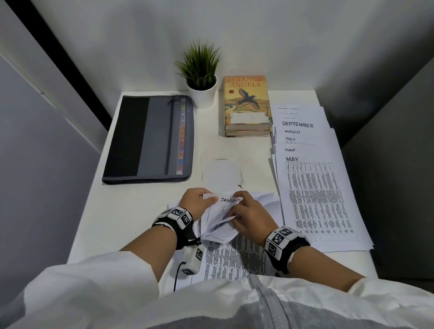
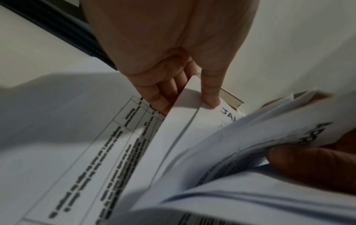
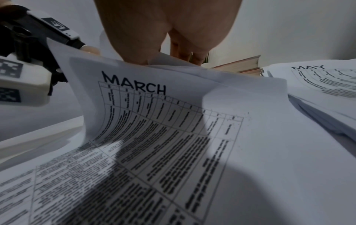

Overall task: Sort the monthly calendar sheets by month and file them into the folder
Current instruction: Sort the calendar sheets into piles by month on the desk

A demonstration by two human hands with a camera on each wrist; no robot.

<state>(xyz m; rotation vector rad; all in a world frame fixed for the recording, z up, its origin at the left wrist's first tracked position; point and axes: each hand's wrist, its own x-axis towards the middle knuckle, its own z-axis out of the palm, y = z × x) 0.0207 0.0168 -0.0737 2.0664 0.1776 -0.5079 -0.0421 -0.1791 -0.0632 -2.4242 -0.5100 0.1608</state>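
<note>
A small pile of calendar sheets [image 1: 232, 255] lies at the table's near edge. My left hand [image 1: 208, 197] pinches the top left corner of the JANUARY sheet [image 1: 230, 200], thumb [image 2: 210, 97] on top and fingers underneath. My right hand [image 1: 235, 209] grips the upper sheets, bent up and back toward me; the MARCH sheet [image 3: 154, 114] curls under its palm. A fanned stack of sorted sheets [image 1: 315, 196], MAY on top with JUNE to SEPTEMBER showing behind, lies to the right. The dark grey zip folder [image 1: 147, 138] lies shut at the back left.
Two stacked books [image 1: 246, 105] and a potted plant [image 1: 200, 70] stand at the back by the wall. A faint white pad [image 1: 221, 174] lies beyond my hands. Walls close in the white table [image 1: 126, 209] on both sides.
</note>
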